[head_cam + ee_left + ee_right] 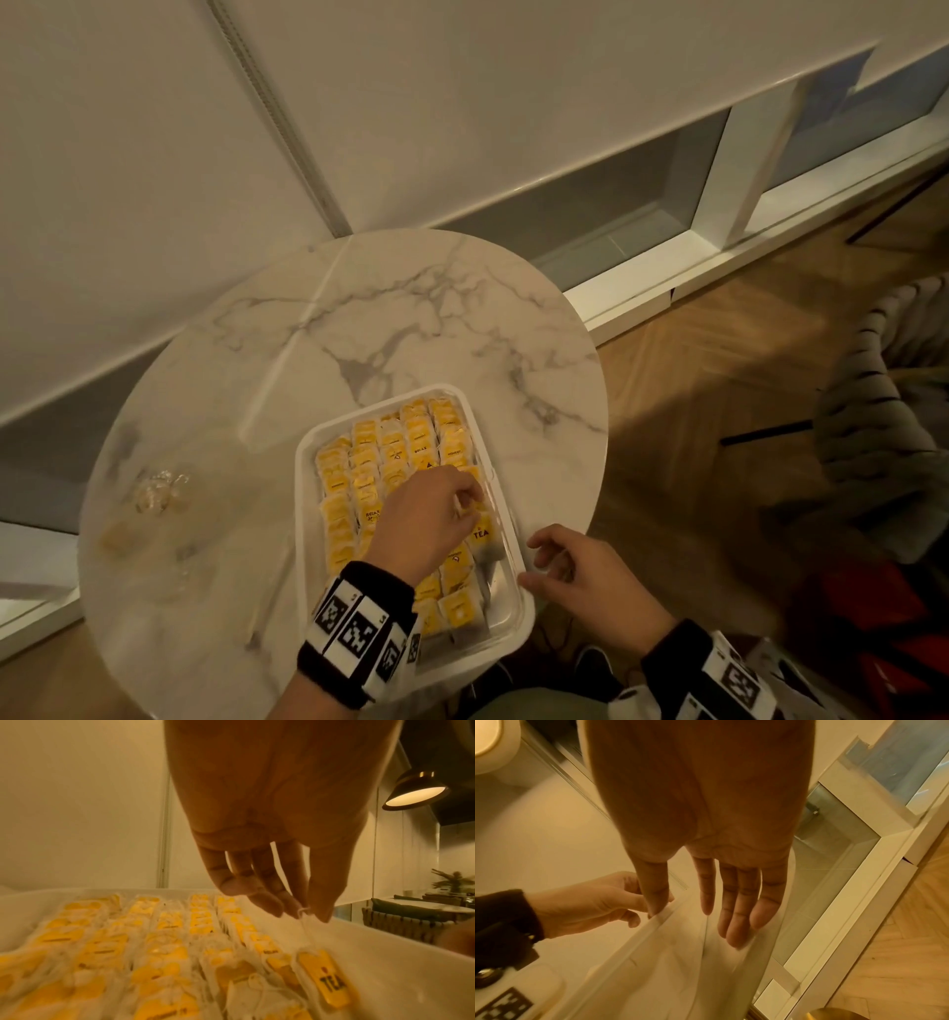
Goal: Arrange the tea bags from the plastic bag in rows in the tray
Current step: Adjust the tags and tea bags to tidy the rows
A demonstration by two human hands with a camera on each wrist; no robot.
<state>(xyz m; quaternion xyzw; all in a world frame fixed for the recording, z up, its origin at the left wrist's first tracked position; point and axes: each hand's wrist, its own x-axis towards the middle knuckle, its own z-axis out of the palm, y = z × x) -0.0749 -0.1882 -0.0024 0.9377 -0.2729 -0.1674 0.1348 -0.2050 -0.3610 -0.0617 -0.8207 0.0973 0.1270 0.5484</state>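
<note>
Left hand (429, 519) hangs over the right side of the tray (308, 462), thumb and forefinger pinching the string (306, 925) of a tea bag (325, 981) with a "TEA" tag, so that grip is closed on the string. The bag itself sits in the right-hand row, by the tray wall. The rest of the tea bags (390, 462) fill the tray in neat yellow rows. Right hand (585, 575) is at the tray's near right corner, thumb on the rim, fingers relaxed, holding nothing. Plastic bag (159, 491) lies crumpled on the left of the marble table (411, 308), well apart from the tray.
</note>
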